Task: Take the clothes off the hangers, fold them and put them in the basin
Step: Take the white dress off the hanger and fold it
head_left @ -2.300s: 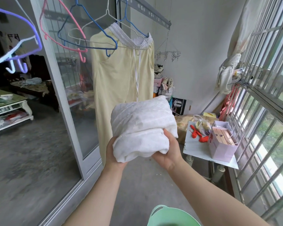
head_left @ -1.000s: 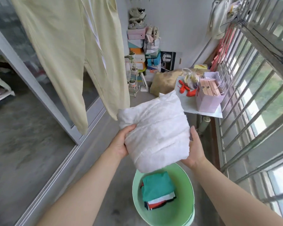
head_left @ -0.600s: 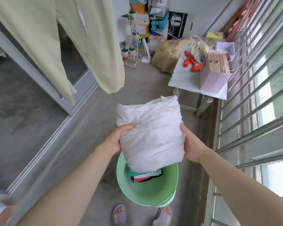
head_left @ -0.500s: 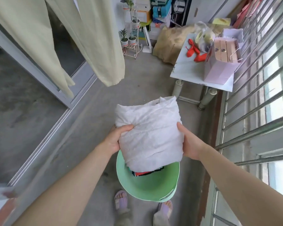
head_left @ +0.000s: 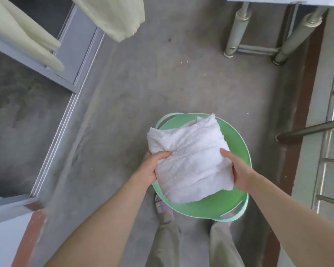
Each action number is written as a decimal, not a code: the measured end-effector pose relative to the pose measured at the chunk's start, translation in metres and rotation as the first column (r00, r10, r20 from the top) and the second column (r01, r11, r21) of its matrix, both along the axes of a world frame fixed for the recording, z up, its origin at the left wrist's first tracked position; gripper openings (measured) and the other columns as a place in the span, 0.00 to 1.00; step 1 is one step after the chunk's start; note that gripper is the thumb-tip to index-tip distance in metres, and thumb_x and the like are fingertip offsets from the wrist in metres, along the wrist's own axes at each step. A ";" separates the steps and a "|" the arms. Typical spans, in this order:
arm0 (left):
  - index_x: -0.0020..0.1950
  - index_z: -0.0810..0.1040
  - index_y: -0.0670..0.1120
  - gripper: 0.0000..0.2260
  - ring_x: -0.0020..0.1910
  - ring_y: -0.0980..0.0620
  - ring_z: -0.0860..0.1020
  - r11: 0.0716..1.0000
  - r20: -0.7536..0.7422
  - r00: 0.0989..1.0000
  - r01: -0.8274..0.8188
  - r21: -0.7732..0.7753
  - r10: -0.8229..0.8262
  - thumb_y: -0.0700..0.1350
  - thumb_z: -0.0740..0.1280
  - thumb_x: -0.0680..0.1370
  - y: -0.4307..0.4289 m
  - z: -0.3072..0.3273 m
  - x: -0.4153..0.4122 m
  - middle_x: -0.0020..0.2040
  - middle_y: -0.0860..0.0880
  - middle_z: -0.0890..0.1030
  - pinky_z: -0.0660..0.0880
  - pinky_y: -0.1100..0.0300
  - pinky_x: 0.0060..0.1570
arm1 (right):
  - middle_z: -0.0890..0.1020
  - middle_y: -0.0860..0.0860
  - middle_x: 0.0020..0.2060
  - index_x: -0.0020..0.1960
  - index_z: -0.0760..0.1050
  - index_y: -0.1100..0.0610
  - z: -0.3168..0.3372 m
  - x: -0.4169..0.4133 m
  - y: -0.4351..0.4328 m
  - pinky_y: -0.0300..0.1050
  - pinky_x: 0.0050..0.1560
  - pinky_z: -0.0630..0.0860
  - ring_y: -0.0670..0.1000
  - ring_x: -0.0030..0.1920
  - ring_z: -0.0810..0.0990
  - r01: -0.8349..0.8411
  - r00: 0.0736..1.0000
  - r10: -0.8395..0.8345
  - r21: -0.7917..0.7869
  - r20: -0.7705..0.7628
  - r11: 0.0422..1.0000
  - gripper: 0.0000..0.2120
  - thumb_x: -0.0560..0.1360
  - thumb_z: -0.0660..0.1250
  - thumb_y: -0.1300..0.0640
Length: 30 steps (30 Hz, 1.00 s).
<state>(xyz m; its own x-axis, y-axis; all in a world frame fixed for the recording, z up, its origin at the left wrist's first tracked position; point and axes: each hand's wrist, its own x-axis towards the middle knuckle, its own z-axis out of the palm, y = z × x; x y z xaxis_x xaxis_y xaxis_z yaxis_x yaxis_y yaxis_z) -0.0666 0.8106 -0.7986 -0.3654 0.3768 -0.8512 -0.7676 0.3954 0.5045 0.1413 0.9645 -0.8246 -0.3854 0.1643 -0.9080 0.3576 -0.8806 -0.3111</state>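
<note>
A folded white garment (head_left: 191,160) is held over the green basin (head_left: 237,149) on the floor. My left hand (head_left: 150,166) grips its left edge, thumb on top. On the right edge sits my right hand (head_left: 237,174), gripping too. The bundle covers the basin's inside, so whatever lies in it is hidden. Pale yellow trousers (head_left: 112,16) hang at the top left, only their leg ends in view.
Metal table legs (head_left: 237,26) stand at the top right. Window bars (head_left: 308,130) and a tiled sill run along the right. A sliding door frame (head_left: 71,54) lines the left. My feet in purple slippers (head_left: 162,205) stand right behind the basin.
Both hands have carried the folded white garment down from chest height to just over the basin. My view has tilted downward, so the coloured folded clothes in the basin are now covered.
</note>
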 end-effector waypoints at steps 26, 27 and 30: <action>0.64 0.74 0.49 0.19 0.51 0.46 0.81 0.977 -0.130 0.991 -0.063 -0.203 0.037 0.52 0.70 0.75 0.037 -0.264 -0.032 0.56 0.48 0.81 0.79 0.48 0.50 | 0.62 0.46 0.73 0.75 0.55 0.43 -0.227 -0.042 -0.017 0.45 0.68 0.62 0.50 0.72 0.63 -0.177 0.982 0.113 0.524 0.151 0.833 0.39 0.70 0.69 0.57; 0.64 0.72 0.49 0.20 0.52 0.46 0.81 0.974 -0.151 0.988 -0.052 -0.219 0.019 0.54 0.69 0.75 0.036 -0.265 -0.030 0.56 0.48 0.81 0.79 0.47 0.52 | 0.61 0.47 0.73 0.75 0.55 0.43 -0.228 -0.043 -0.021 0.43 0.66 0.62 0.50 0.71 0.63 -0.213 0.973 0.121 0.556 0.199 0.804 0.38 0.71 0.68 0.59; 0.60 0.71 0.47 0.15 0.52 0.46 0.79 0.952 -0.334 0.939 -0.021 -0.304 -0.086 0.52 0.65 0.77 0.033 -0.261 -0.021 0.54 0.48 0.79 0.78 0.49 0.53 | 0.59 0.49 0.74 0.75 0.55 0.44 -0.221 -0.043 -0.031 0.48 0.65 0.62 0.54 0.71 0.63 -0.371 0.902 0.102 0.633 0.419 0.679 0.36 0.72 0.67 0.58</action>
<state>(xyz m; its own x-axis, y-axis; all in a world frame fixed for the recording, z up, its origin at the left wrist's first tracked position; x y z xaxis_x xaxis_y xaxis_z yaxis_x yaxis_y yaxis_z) -0.0880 0.8433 -1.0595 -0.6438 0.1414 -0.7520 -0.5551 0.5902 0.5862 0.0985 0.9336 -1.0461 -0.2084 0.7324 -0.6482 0.7179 -0.3356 -0.6099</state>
